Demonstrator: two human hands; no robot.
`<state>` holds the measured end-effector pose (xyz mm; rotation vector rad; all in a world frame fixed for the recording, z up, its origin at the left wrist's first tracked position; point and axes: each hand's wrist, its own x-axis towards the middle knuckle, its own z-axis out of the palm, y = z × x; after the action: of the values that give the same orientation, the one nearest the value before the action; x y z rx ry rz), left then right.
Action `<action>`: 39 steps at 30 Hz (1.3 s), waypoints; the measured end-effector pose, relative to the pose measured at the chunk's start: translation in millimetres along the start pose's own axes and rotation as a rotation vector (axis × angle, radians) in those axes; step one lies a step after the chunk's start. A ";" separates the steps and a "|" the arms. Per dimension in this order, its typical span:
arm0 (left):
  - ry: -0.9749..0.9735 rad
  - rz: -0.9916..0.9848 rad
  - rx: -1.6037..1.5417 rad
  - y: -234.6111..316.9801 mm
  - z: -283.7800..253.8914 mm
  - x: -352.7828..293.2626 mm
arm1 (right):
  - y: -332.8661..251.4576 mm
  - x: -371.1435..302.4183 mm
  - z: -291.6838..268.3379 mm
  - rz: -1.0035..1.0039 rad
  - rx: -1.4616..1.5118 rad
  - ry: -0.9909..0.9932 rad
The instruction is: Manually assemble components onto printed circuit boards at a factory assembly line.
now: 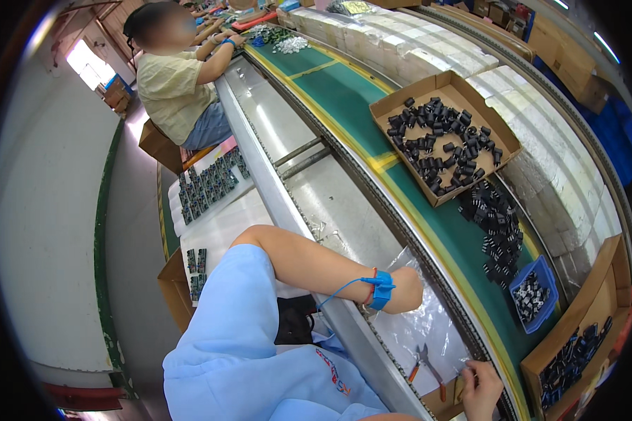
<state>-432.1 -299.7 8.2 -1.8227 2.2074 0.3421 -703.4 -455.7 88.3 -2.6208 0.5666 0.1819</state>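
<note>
My left hand [404,290] reaches across the metal-edged work channel, with a blue wrist strap [381,290] and its blue cord on the wrist. Its back faces up and its fingers are hidden beneath it, beside a clear plastic sheet [418,333]. At the lower right, my right hand [482,390] has loosely bent fingers, with thumb and forefinger apart and nothing visible between them. Just left of it lie orange-handled pliers [430,365] on the plastic, apart from the hand.
A cardboard tray [500,156] of black cylindrical parts sits on the green belt [344,91]. Beyond my right hand are loose black parts [495,231], a blue bin [556,295] and a cardboard box [532,365]. Circuit boards [211,184] lie at left; a person [172,91] works farther along.
</note>
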 end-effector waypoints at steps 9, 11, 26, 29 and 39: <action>-0.119 0.106 -0.447 -4.0 -13.6 -2.9 | 26.9 2.5 30.7 0.186 -0.055 -0.490; -0.138 0.138 -0.449 -2.2 -11.2 -1.9 | 24.0 4.4 32.9 0.187 -0.055 -0.469; -0.198 0.167 -0.477 -0.5 -13.7 -4.3 | 42.5 -2.7 51.5 0.153 -0.121 -0.410; -0.217 0.151 -0.480 1.8 -18.3 -4.2 | 43.3 -3.8 50.4 0.197 -0.088 -0.463; -0.188 0.184 -0.449 5.8 -17.6 -5.3 | 42.2 -1.3 46.8 0.206 -0.074 -0.520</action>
<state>-437.7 -299.7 26.7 -1.6939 2.2989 1.0759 -723.8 -468.3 30.0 -2.4323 0.6443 0.9297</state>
